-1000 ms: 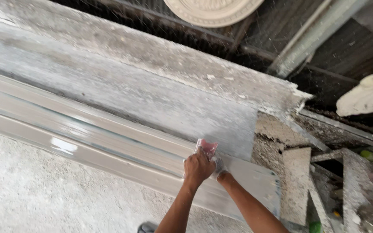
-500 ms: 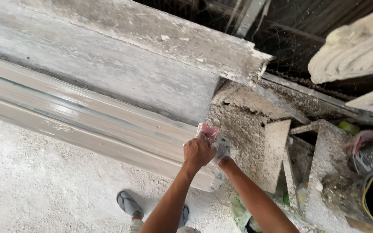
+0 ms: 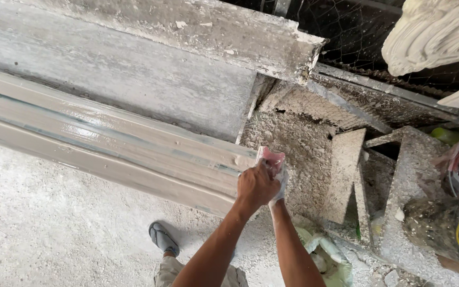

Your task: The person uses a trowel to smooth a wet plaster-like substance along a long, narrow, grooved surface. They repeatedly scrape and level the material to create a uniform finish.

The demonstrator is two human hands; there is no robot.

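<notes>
Wet grey plaster coats a long moulding [image 3: 107, 143] that runs from the left edge of the frame down to just below the centre, lying on a rough, dusty workbench [image 3: 134, 79]. At the moulding's right end both hands meet. The left hand [image 3: 255, 186] is curled shut over a pinkish scraper [image 3: 272, 158], whose top edge shows above the knuckles and rests at the end of the moulding. The right hand [image 3: 279, 183] is tucked close behind the left, whitened with plaster, also gripping the scraper; how its fingers lie I cannot tell. Lower centre, a foot in a grey sandal [image 3: 163, 238] stands on the powdery floor [image 3: 43, 234]. Upper right, a white carved plaster ornament [image 3: 436, 29] sits above crusted boards [image 3: 343, 170] propped at angles.
</notes>
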